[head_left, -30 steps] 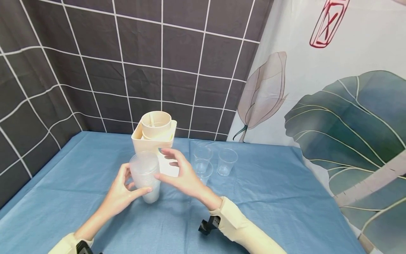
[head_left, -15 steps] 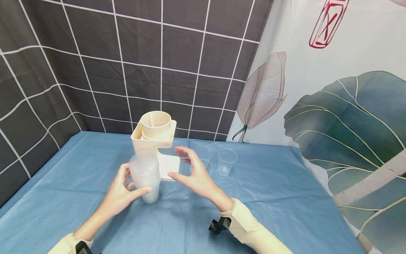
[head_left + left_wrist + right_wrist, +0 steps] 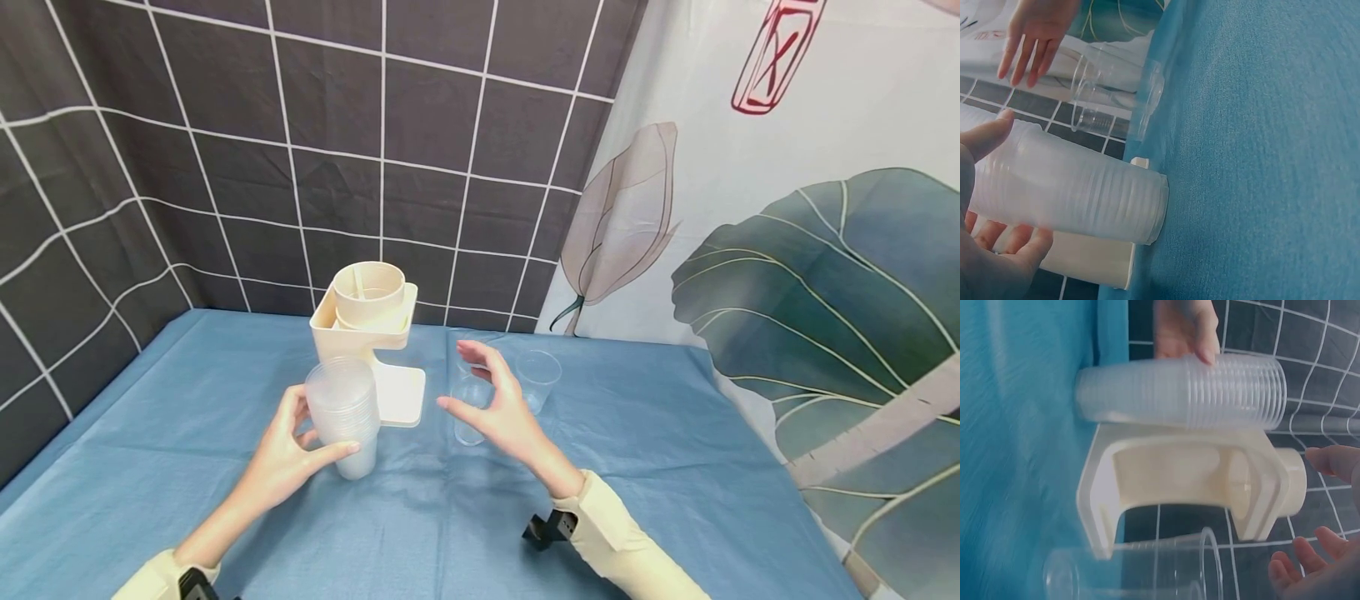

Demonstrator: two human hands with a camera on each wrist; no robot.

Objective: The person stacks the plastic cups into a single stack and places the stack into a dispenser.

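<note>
My left hand (image 3: 288, 458) grips a tall stack of nested clear plastic cups (image 3: 347, 408) from its left side, thumb across the front. The stack is upright; in the left wrist view its lower end (image 3: 1154, 209) meets the blue cloth. To the right, my right hand (image 3: 501, 412) holds nothing, its fingers and thumb spread apart. Behind that hand stand several loose clear cups, among them one at the right (image 3: 543, 371) and one nearer the stack (image 3: 465, 421); the hand partly hides them. Just behind the stack is a cream cup stand (image 3: 401, 396) with a round top.
Wrinkled blue cloth (image 3: 637, 450) covers the table. Along the back runs a dark grid-patterned curtain (image 3: 420, 192), close behind the stand. A white leaf-print curtain (image 3: 697, 275) hangs at the right. Each wrist carries a small black camera (image 3: 551, 529).
My right hand has moved right, from touching the stack to in front of the loose cups, uncovering the stand's base. The left hand and the stack have stayed in place.
</note>
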